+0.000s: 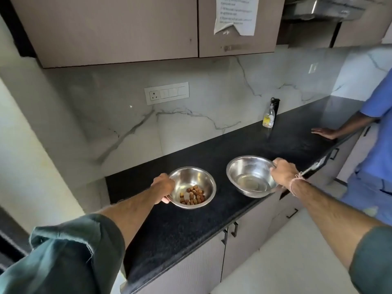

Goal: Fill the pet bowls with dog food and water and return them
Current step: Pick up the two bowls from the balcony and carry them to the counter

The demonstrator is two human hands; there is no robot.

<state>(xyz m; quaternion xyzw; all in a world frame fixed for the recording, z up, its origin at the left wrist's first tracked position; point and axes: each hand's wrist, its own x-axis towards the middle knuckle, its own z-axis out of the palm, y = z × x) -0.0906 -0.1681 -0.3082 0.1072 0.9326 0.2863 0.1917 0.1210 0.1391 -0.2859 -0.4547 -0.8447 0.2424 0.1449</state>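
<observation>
Steel kibble bowl (191, 177), water bowl (246, 168) in fingers (165, 200)

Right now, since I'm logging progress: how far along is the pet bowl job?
Filling looks done: the kibble bowl holds kibble, the water bowl holds water. In hand: the left hand grips the kibble bowl's rim, the right hand the water bowl's, at the counter. Left: returning both.

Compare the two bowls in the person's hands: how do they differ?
The kibble bowl holds brown dog food; the water bowl holds clear water. The water bowl looks wider than the kibble bowl. The left hand grips the kibble bowl's left rim, the right hand the water bowl's right rim. Both are shiny steel, over the black counter.
</observation>
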